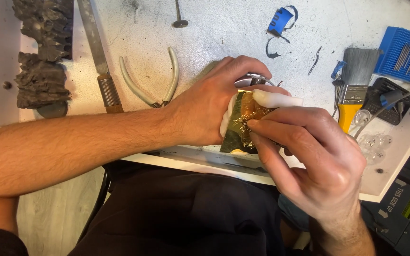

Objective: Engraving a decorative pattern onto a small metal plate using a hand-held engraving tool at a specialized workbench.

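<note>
My left hand wraps around a white putty-like lump that carries a shiny gold ornamental piece, holding it at the near edge of the white workbench. My right hand comes in from the lower right, its fingertips pinched together and pressing on the gold piece. Whether a small tool is between those fingers is hidden. A round metal object peeks out behind my left hand's fingers.
White-handled pliers and a long metal file with a wooden ferrule lie to the left, beside dark carved blocks. A flat brush with a yellow handle, a blue pin tray and blue tape scraps lie to the right.
</note>
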